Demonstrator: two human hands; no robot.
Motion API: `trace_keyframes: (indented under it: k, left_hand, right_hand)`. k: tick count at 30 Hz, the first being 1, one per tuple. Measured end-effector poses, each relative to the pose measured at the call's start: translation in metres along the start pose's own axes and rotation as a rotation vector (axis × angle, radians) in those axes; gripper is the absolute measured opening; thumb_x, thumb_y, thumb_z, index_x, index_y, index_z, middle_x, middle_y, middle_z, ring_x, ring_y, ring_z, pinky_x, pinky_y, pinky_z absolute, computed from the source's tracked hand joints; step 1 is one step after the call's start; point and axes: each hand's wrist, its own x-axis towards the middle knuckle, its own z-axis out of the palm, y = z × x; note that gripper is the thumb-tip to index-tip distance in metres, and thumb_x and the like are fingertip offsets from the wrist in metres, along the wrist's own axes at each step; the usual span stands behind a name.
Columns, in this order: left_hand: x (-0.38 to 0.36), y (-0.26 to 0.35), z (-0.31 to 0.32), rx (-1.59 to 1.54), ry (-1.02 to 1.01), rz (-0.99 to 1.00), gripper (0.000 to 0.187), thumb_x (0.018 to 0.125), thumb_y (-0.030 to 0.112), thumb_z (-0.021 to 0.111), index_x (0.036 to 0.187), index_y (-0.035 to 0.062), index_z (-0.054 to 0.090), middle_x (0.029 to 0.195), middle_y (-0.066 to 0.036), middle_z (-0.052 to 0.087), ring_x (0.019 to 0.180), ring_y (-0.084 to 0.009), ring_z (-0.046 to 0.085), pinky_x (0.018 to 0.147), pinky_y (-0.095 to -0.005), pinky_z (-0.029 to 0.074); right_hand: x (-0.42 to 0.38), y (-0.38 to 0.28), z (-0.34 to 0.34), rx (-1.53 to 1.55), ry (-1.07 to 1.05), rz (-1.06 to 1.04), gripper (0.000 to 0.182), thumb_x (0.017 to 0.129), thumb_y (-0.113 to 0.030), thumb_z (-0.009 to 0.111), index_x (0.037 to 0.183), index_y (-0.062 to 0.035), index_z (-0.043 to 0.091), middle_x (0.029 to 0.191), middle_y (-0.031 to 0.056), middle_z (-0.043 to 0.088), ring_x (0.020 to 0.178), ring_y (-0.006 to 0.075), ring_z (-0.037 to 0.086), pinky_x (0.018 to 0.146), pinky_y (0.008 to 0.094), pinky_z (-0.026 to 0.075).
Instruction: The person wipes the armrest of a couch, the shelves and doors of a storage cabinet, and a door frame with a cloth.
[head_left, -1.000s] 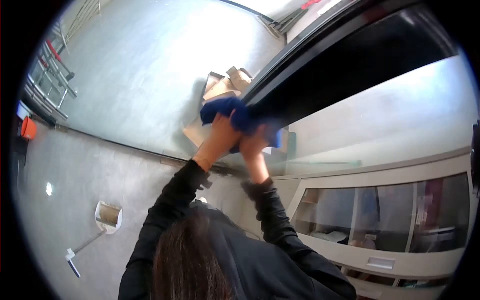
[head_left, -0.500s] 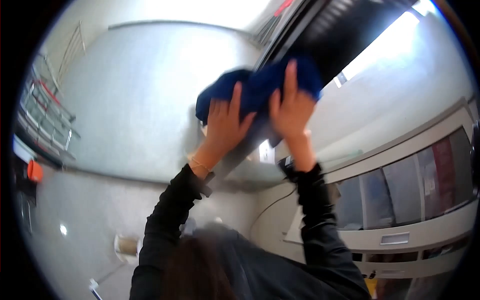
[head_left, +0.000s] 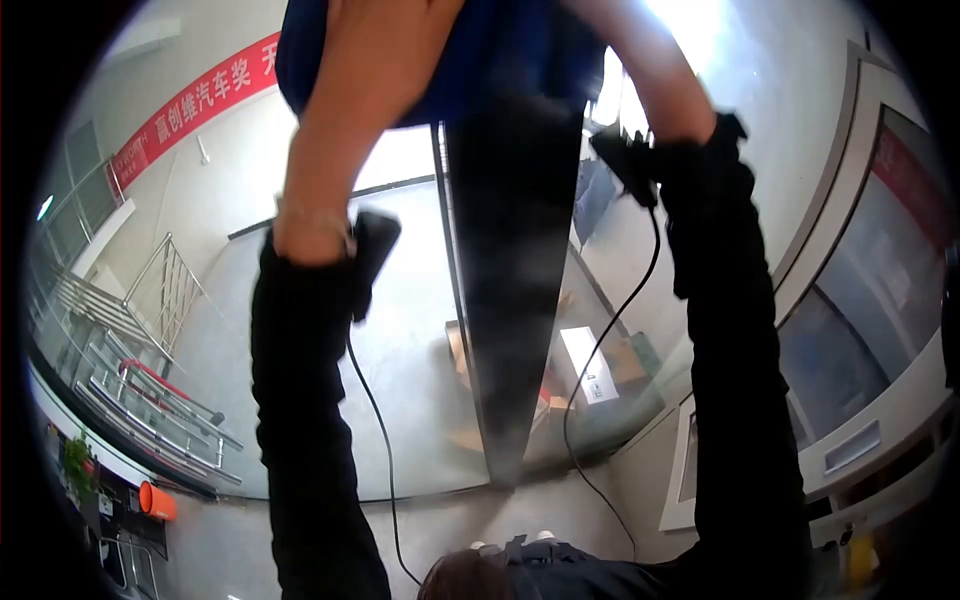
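Note:
A bunched dark blue cloth [head_left: 500,60] lies against the top of a tall black pillar-like panel [head_left: 510,270], partly cut off by the upper frame edge. My left hand [head_left: 385,60] is over the cloth's left part, pressing and holding it; its fingertips are out of frame. At the cloth's right side is my right hand [head_left: 625,25], blurred and mostly beyond the top edge, so its fingers are hidden. Both arms reach up in black sleeves. Black devices with cables sit at the left wrist [head_left: 375,250] and the right wrist [head_left: 630,165].
Glass panes flank the panel, with a white box [head_left: 588,365] and cartons visible low behind. To the left are metal railings [head_left: 150,400], a red banner [head_left: 200,110] and an orange bin [head_left: 157,500]. A framed window [head_left: 850,270] stands right. Two cables hang near the arms.
Both hands and the blue cloth have moved up in the view, toward its top edge. The view has turned, so the slanted black panel now appears upright and the red banner shows.

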Motion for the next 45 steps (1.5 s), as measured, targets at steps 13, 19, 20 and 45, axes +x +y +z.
trace_keyframes:
  k: [13, 19, 20, 45]
  left_hand:
    - [-0.318, 0.120, -0.050, -0.362, -0.357, -0.621, 0.068, 0.097, 0.026, 0.047, 0.145, -0.0068, 0.010, 0.146, -0.031, 0.022, 0.136, -0.0408, 0.025, 0.113, -0.0422, 0.017]
    - [-0.408, 0.206, -0.103, -0.550, -0.613, -0.739, 0.073, 0.092, 0.027, 0.058, 0.147, 0.0020, 0.016, 0.147, -0.024, 0.027, 0.135, -0.0389, 0.029, 0.111, -0.0426, 0.023]
    - [-0.411, 0.216, -0.105, -0.680, -0.597, -0.830, 0.072, 0.093, 0.028, 0.057, 0.147, 0.0025, 0.017, 0.147, -0.023, 0.028, 0.135, -0.0370, 0.030, 0.110, -0.0433, 0.025]
    - [-0.260, 0.468, -0.117, -1.354, -0.405, -0.647, 0.082, 0.063, 0.009, 0.080, 0.129, 0.0084, 0.031, 0.117, -0.015, 0.038, 0.114, -0.0305, 0.039, 0.102, -0.0423, 0.028]
  right_hand:
    - [-0.237, -0.185, -0.274, 0.402, -1.033, 0.619, 0.061, 0.084, -0.016, 0.057, 0.141, -0.0093, 0.038, 0.099, 0.0203, 0.060, 0.080, 0.0351, 0.059, 0.078, 0.0450, 0.047]
    - [-0.264, -0.246, -0.453, 0.292, -0.944, 0.886, 0.061, 0.080, -0.006, 0.063, 0.138, -0.0049, 0.041, 0.109, 0.0189, 0.061, 0.089, 0.0333, 0.062, 0.079, 0.0387, 0.051]
    - [-0.254, -0.242, -0.474, 0.236, -0.963, 0.846, 0.059, 0.080, -0.005, 0.063, 0.136, -0.0042, 0.044, 0.105, 0.0166, 0.062, 0.086, 0.0310, 0.063, 0.077, 0.0373, 0.052]
    - [-0.091, -0.103, -0.608, -0.424, -0.408, 1.043, 0.049, 0.091, -0.008, 0.055, 0.138, -0.0032, 0.040, 0.134, 0.0162, 0.047, 0.117, 0.0310, 0.048, 0.100, 0.0356, 0.033]
